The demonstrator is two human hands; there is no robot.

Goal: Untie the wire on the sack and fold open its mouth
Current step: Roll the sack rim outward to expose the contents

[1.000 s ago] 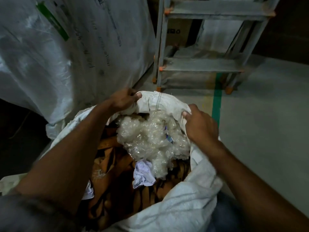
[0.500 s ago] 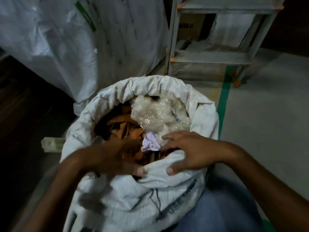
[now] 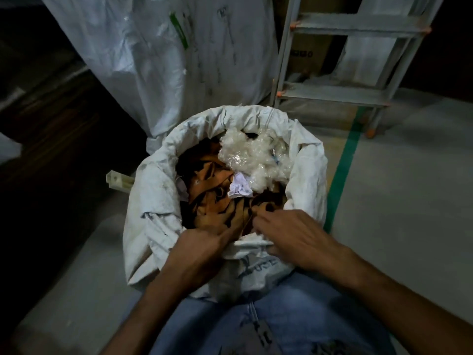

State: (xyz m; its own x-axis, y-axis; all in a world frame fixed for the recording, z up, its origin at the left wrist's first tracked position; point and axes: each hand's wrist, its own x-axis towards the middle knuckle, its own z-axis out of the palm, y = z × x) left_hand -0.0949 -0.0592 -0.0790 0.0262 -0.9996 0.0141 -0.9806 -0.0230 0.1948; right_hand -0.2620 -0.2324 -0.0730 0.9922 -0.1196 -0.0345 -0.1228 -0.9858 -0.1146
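A white woven sack [image 3: 153,201] stands on the floor in front of my knees, its mouth wide and its rim rolled outward all the way round. Inside lie orange-brown scraps [image 3: 207,190], a clump of clear plastic wrap [image 3: 253,155] and a crumpled pale paper [image 3: 239,188]. My left hand [image 3: 204,242] and my right hand [image 3: 294,234] both grip the near rim of the sack, fingers curled over the folded edge. A thin thread [image 3: 268,119] hangs over the far rim; no wire tie shows.
A large white bulk bag [image 3: 179,60] stands behind the sack. A grey metal ladder [image 3: 340,93] with orange caps is at the back right, beside a green floor stripe [image 3: 343,165]. A small pale plastic block [image 3: 119,180] lies left of the sack. Dark area at left.
My hands left the far rim and came to the near rim, where they now grip the folded edge. The camera pulled back, so the whole sack mouth shows.
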